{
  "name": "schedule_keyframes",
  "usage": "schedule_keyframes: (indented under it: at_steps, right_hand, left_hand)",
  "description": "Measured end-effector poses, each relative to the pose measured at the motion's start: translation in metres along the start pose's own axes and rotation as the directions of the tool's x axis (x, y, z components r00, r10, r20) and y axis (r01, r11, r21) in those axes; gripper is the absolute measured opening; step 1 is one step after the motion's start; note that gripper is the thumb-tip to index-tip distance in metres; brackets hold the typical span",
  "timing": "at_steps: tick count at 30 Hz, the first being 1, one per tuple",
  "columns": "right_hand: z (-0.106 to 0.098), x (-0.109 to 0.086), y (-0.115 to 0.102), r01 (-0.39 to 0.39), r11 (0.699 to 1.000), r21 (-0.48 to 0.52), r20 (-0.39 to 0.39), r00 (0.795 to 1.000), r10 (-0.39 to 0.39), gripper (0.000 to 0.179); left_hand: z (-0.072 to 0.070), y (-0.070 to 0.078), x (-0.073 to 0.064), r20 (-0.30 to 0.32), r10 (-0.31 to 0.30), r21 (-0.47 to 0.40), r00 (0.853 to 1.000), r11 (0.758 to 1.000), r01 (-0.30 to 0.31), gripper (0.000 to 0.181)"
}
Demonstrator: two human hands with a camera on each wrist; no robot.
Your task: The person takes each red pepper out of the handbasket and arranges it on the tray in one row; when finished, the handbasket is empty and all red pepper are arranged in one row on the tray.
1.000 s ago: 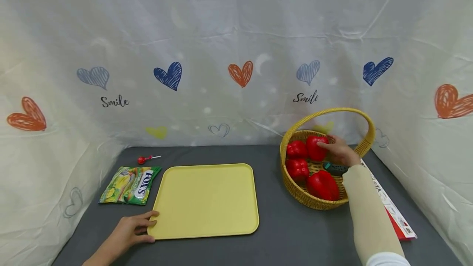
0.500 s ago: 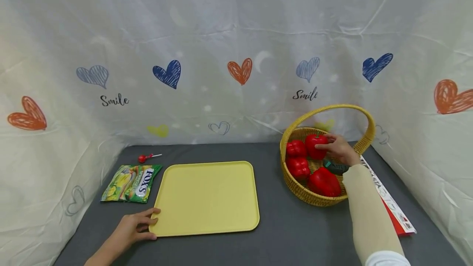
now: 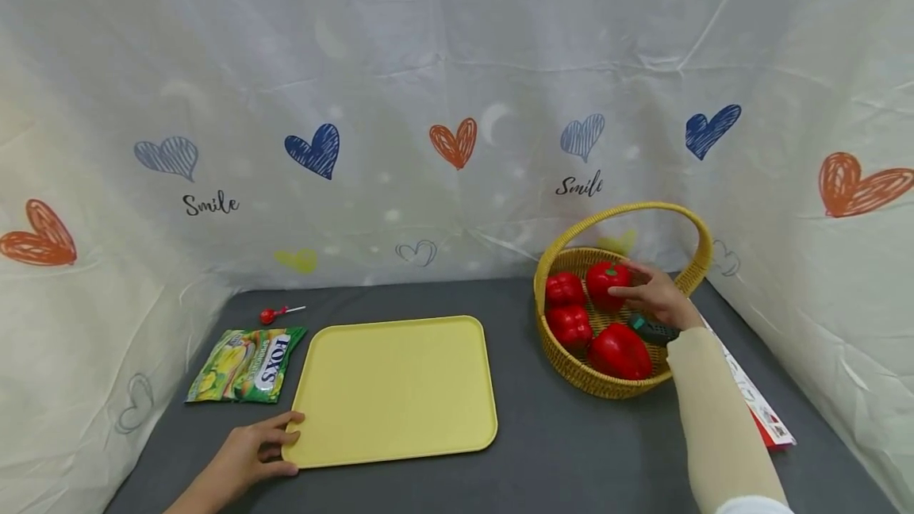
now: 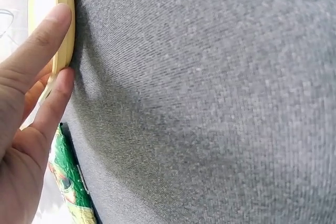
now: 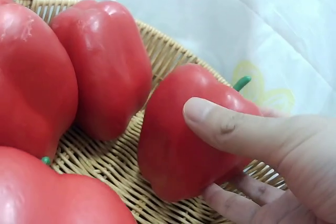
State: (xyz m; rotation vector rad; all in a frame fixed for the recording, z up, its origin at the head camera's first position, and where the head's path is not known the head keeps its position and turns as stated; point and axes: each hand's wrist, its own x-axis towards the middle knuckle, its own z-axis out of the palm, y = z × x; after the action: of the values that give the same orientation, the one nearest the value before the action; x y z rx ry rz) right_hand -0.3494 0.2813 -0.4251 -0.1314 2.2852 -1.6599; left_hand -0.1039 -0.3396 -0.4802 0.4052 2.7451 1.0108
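My right hand [image 3: 658, 297] reaches into a yellow wicker basket [image 3: 580, 379] and grips a red bell pepper [image 3: 603, 280] with a green stem. In the right wrist view the thumb lies across the bell pepper [image 5: 178, 140], with fingers beneath it. Several other red bell peppers [image 3: 620, 353] lie in the basket. At the near left corner of a yellow tray [image 3: 396, 391], my left hand [image 3: 246, 454] holds the rim between thumb and fingers. The left wrist view shows fingertips against the tray's edge [image 4: 65, 40].
A green candy bag [image 3: 246, 365] marked FOX'S lies left of the tray, with a red lollipop [image 3: 267, 316] behind it. A flat white and red box [image 3: 757, 407] lies right of the basket. A dark, teal-edged item [image 3: 653, 330] sits under the right wrist. A heart-printed curtain [image 3: 385, 86] encloses the table.
The held bell pepper has turned so its green stem faces up more, and sits slightly lower against the fingers. The left hand stays at the tray corner. The head view has shifted slightly.
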Motion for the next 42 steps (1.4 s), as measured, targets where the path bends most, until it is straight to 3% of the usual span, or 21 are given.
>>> schedule_keyframes:
  at_steps: [8, 11, 17, 21, 29, 37, 42]
  right_hand:
    - [0.001, -0.01, -0.006, 0.005, 1.0, -0.03, -0.092, 0.996, -0.007, 0.077]
    - [0.001, -0.016, -0.013, -0.015, 1.0, 0.001, -0.102, 0.995, 0.015, 0.078]
    - [-0.001, -0.025, -0.026, -0.033, 0.997, 0.067, -0.088, 0.995, 0.038, 0.083]
    - [0.0, -0.031, -0.032, -0.024, 0.997, 0.077, -0.073, 0.997, 0.029, 0.084]
    - [0.011, -0.057, -0.042, 0.013, 0.999, 0.041, -0.024, 1.0, -0.012, 0.082]
    - [0.025, -0.087, -0.05, 0.019, 0.987, 0.158, 0.056, 0.998, -0.028, 0.068]
    - [0.043, -0.099, -0.056, 0.031, 0.974, 0.224, 0.109, 0.992, -0.057, 0.059]
  left_hand:
    - [-0.003, 0.002, 0.0, 0.031, -0.025, -0.033, 0.999, 0.999, 0.026, 0.058]
    - [-0.006, 0.003, 0.003, 0.037, -0.018, -0.015, 0.999, 1.0, 0.018, 0.057]
    - [-0.006, 0.003, 0.005, 0.033, -0.039, -0.058, 0.999, 0.997, 0.041, 0.058]
    - [-0.004, 0.002, 0.003, 0.042, -0.046, -0.079, 0.998, 0.996, 0.049, 0.057]
    - [-0.008, 0.0, 0.005, 0.047, -0.004, -0.078, 0.999, 0.997, 0.008, 0.051]
    - [-0.01, -0.001, 0.006, 0.054, 0.028, -0.075, 0.998, 0.997, -0.024, 0.039]
    - [-0.012, -0.004, 0.008, 0.043, 0.088, -0.043, 0.995, 0.995, -0.086, 0.039]
